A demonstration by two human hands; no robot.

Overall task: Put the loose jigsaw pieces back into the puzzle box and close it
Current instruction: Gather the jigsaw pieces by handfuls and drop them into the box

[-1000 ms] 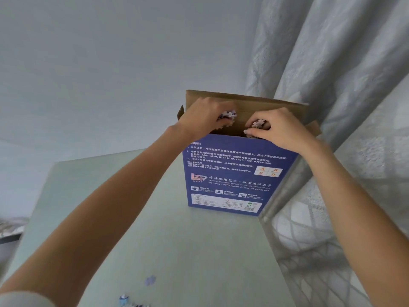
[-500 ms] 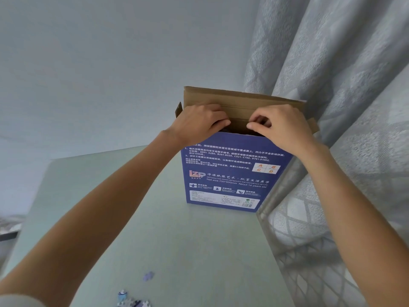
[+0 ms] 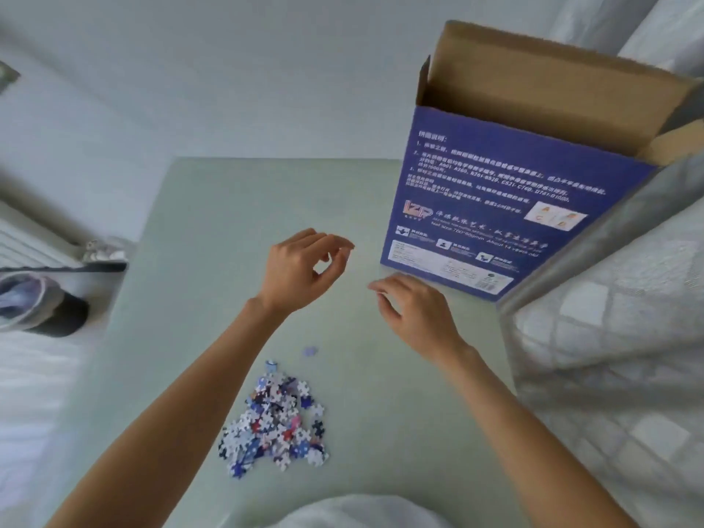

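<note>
The left hand (image 3: pixel 301 268) is held above the table (image 3: pixel 213 230) with its fingers loosely curled, and nothing is held in it. The right hand (image 3: pixel 415 310) is held low beside it, palm down, with its fingers relaxed and nothing in them. The two hands are near each other but apart.

The pile of jigsaw pieces (image 3: pixel 276 423) is seen on the table below both hands, closer to the person. It lies under the left forearm side, well apart from the fingers. One single piece (image 3: pixel 310 351) lies alone between the pile and the hands. The pieces are small and flat, with knobby edges, in blue, white and a little red. The pile is stretched from the near left up toward the far right.

The puzzle box (image 3: pixel 491 207) is stood upright at the far right of the table, just past the right hand. Its top is open and its long side is set up and down. The front is smooth dark blue with white writing, and the inside is plain brown cardboard. The back flap (image 3: pixel 541 66) is stood straight up.

The table is flat and pale green. A grey patterned curtain (image 3: pixel 609 337) is hung just to the right of the box.
</note>
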